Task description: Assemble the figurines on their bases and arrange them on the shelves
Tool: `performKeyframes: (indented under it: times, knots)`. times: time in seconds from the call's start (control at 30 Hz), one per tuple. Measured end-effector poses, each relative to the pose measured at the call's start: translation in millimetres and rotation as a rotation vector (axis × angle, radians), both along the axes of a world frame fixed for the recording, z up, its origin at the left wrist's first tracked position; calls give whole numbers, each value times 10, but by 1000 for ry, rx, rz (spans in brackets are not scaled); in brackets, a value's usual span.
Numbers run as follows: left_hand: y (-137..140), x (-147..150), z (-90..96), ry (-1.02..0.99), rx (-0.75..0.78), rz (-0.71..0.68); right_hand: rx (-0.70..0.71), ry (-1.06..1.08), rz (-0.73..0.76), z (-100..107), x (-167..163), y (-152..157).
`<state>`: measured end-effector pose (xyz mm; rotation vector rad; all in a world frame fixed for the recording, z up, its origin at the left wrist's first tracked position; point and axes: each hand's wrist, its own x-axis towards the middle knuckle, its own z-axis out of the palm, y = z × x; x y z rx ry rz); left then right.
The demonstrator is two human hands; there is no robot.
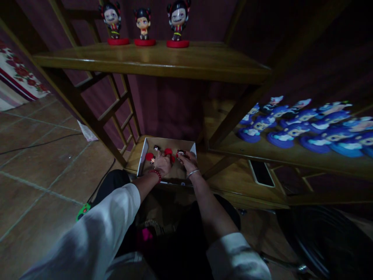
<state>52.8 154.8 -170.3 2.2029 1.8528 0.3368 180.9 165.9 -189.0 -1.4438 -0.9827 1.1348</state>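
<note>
A shallow cardboard box (142, 157) with white outer sides stands on the lower wooden shelf in front of me. My left hand (163, 164), with a red bead bracelet at the wrist, reaches into it palm down, fingers stretched out by a red round base (168, 151). Near those fingers lie a small dark-haired figurine (157, 148), a second figurine (152, 160) and another red base (149, 156). On the box's right side, my right hand (190, 161), wearing a silver bangle, grips a black-haired figurine (181, 153) between thumb and fingers.
Three figurines on red bases, one in the middle (143, 24), stand on the upper shelf (151, 62). Several blue figurines (291, 132) fill the right shelf. Below them lies a phone (261, 173). A green-and-black object (83, 211) is at lower left.
</note>
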Motion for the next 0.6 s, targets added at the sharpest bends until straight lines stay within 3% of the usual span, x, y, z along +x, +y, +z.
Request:
performKeyframes:
  times: [0.6]
  knots:
    - [-46,116,-39,115,1,54,-26,34,-46,25,-9,-12]
